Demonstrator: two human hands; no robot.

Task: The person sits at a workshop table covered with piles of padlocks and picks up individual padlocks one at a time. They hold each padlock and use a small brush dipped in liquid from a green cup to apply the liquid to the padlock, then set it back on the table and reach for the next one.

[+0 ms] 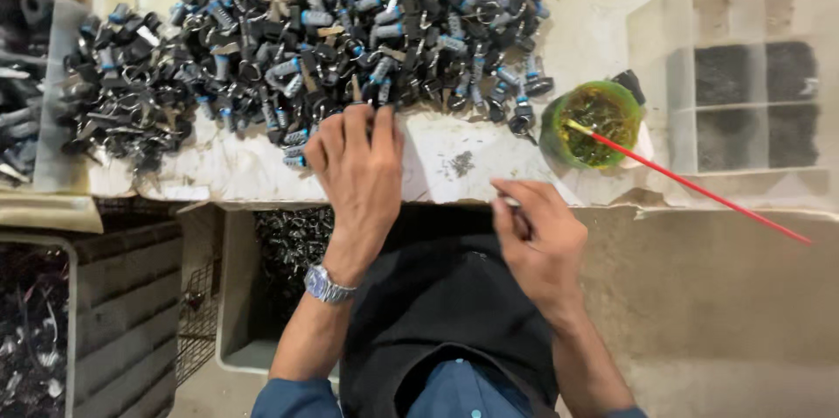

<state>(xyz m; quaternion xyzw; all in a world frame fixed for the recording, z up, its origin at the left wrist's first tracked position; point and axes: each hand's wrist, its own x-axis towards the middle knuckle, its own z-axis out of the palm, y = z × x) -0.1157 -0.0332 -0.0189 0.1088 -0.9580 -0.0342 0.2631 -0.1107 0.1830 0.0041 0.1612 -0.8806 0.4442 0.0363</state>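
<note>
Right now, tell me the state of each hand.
Left hand: open, fingers spread, fingertips on the edge of the parts pile, holding nothing visible.
Right hand: closed, pinching a small metal piece.

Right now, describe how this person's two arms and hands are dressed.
Both hands are bare, no gloves. The left hand has a silver metal-link wristwatch at the wrist. Blue sleeves are pushed up near the elbows, leaving both forearms uncovered. The right hand wears nothing visible.
</note>
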